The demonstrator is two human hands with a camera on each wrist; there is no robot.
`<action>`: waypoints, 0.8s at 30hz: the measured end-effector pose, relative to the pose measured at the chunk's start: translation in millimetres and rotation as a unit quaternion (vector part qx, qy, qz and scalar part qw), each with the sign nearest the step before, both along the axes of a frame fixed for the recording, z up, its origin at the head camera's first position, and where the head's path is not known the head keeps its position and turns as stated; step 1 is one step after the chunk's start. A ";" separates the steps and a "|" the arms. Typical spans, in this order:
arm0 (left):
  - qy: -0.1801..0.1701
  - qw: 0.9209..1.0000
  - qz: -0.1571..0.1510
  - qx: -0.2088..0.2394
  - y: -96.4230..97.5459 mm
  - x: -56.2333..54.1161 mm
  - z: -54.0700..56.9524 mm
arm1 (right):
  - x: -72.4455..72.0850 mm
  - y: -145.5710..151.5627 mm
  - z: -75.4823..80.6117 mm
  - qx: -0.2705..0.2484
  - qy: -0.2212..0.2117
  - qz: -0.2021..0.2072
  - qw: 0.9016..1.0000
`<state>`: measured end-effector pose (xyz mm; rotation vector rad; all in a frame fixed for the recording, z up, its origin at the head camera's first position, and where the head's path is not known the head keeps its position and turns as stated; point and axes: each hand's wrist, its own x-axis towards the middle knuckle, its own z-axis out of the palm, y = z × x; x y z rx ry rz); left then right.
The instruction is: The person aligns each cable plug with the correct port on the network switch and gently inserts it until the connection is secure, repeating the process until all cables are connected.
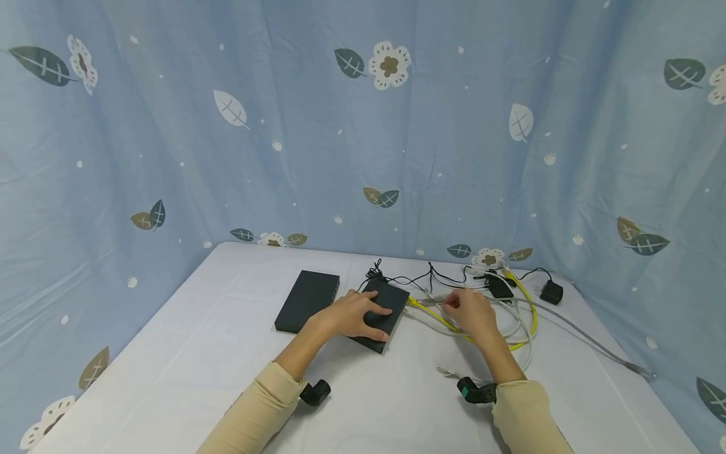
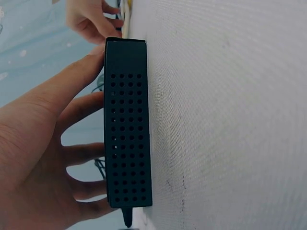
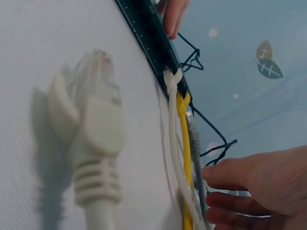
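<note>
My left hand (image 1: 353, 315) rests with spread fingers on top of a black network switch (image 1: 394, 295). The left wrist view shows the switch's perforated end panel (image 2: 128, 134). A white network cable (image 3: 172, 105) and a yellow network cable (image 3: 184, 124) are plugged into its port side. Close to that side, my right hand (image 1: 472, 312) pinches a grey network cable (image 3: 194, 139) behind its plug; the exact fingertip contact is partly hidden. A loose white cable plug (image 3: 98, 115) lies on the table, large in the right wrist view.
A second black box (image 1: 309, 301) lies left of the switch. Thin black cords (image 1: 431, 270) run behind it to a black power adapter (image 1: 499, 287) and another adapter (image 1: 551, 292). Coiled cables spread around my right hand. The grey cable's far plug (image 1: 641, 370) lies near the right table edge.
</note>
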<state>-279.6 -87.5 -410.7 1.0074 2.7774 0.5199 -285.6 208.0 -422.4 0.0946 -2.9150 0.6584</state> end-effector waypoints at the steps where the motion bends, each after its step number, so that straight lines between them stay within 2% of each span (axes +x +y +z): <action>1: -0.001 1.000 0.000 -0.001 0.2 0.1 0.1 | -0.4 0.4 -1.1 0.000 0.003 -0.003 1.000; 8: -0.003 1.000 0.002 -0.003 1.5 1.9 2.0 | -2.2 4.2 -7.5 0.006 0.016 -0.010 1.000; 19: 0.000 1.000 0.001 -0.005 0.6 1.3 2.2 | -6.8 3.1 -12.6 0.021 0.032 0.011 0.999; 24: 0.001 1.000 -0.002 -0.004 0.6 0.8 1.6 | -6.7 1.8 -13.8 0.020 0.032 0.008 0.999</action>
